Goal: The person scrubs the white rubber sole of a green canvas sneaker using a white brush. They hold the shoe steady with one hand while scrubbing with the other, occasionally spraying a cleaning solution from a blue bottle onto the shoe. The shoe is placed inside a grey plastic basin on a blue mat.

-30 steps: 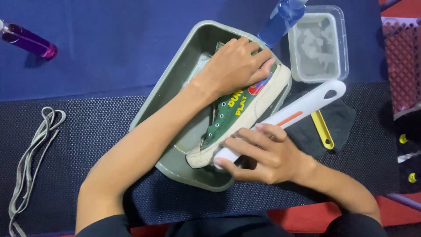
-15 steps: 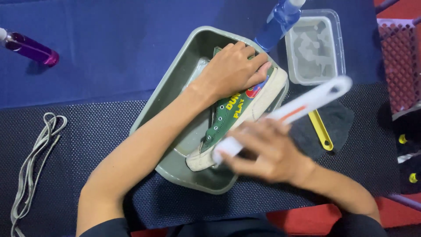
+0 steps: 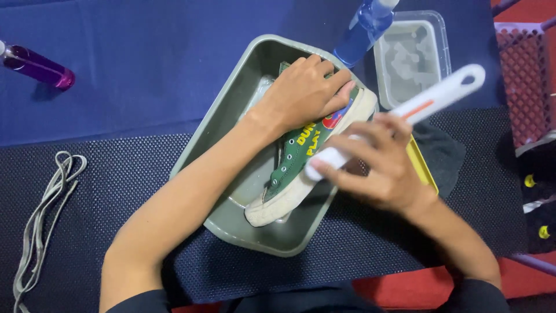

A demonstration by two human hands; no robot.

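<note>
A green canvas sneaker (image 3: 292, 165) with a cream rubber sole lies on its side in a grey-green rectangular tub (image 3: 243, 87). My left hand (image 3: 304, 93) presses down on the heel end of the sneaker and holds it. My right hand (image 3: 376, 162) grips a white brush (image 3: 431, 98) with an orange stripe on its handle. The brush head rests against the sole's edge at the shoe's middle, partly hidden by my fingers.
A clear plastic container (image 3: 414, 55) with water and a blue spray bottle (image 3: 365, 26) stand behind the tub. A purple bottle (image 3: 37, 66) lies at far left, grey laces (image 3: 43, 214) at left. A yellow tool (image 3: 421, 165) and a dark cloth (image 3: 443, 153) lie under my right hand. A red basket (image 3: 524, 81) stands at the right.
My right hand has slid the brush along the sole from near the toe up toward the middle of the shoe. My left hand has stayed on the heel end.
</note>
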